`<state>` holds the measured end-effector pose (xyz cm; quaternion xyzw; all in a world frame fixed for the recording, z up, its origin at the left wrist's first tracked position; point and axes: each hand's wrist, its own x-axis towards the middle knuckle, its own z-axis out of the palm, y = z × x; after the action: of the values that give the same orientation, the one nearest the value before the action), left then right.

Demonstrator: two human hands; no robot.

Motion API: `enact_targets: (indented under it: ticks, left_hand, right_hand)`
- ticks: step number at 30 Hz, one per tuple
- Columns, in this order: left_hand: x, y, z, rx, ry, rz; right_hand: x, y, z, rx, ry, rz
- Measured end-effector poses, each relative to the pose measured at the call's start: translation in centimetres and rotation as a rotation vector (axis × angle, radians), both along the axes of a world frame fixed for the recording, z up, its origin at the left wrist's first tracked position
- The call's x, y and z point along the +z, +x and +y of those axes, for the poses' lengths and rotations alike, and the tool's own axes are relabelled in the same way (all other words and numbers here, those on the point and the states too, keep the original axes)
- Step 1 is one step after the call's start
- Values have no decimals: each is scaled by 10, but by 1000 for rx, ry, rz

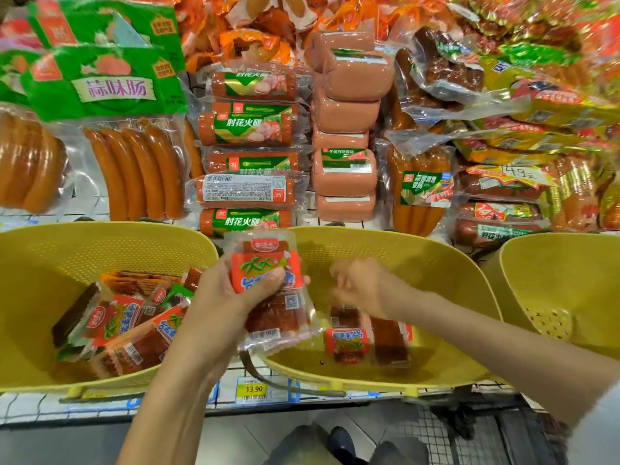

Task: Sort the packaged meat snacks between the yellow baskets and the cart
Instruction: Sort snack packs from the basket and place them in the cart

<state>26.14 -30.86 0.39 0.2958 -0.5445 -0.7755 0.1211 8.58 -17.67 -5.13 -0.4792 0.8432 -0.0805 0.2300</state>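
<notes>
Across the whole upper half, a shelf [87, 209] crowded with sealed meats: green sausage packs [107, 85] at upper left, ham rolls [248, 129] stacked at centre, pink luncheon blocks [349, 122] just right of them, crinkled red and gold bags [536, 105] at upper right.

Below, side by side along the shelf edge, three yellow baskets. Left basket [100, 250] with a loose pile of snack packets [124, 323] at its bottom. Middle basket [436, 270] with two packets [349, 344] flat on its floor. Right basket [553, 273] partly cut off by the frame edge.

Reaching up from the bottom edge, two bare forearms. Left hand [221, 297] at centre frame, over the gap between the left and middle baskets, fingers and thumb clamped round one held packet [268, 286]. Packet upright, orange label forward, hiding the basket rims behind it and part of the lowest ham roll. Right hand [362, 283] just beside it, above the middle basket, blurred, fingers curled; holding anything or not, impossible to tell.

Under the middle basket, a dark strap [268, 380] next to a yellow price tag [254, 389] marked 13.90. At lower right, dark wire mesh [436, 437].
</notes>
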Motion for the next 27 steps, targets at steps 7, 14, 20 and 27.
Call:
enact_targets:
  ticks: [7, 14, 20, 27]
  left_hand:
    - [2, 9, -1, 27, -9, 37]
    - [-2, 3, 1, 18, 33, 29]
    - [-3, 5, -2, 15, 42, 49]
    - [-2, 6, -4, 24, 89, 74]
  right_hand:
    - [-56, 12, 8, -34, 635, 166]
    - [-64, 27, -2, -89, 377, 287]
    - [-59, 20, -6, -355, 137, -147]
    - [-21, 0, 4, -366, 6, -263]
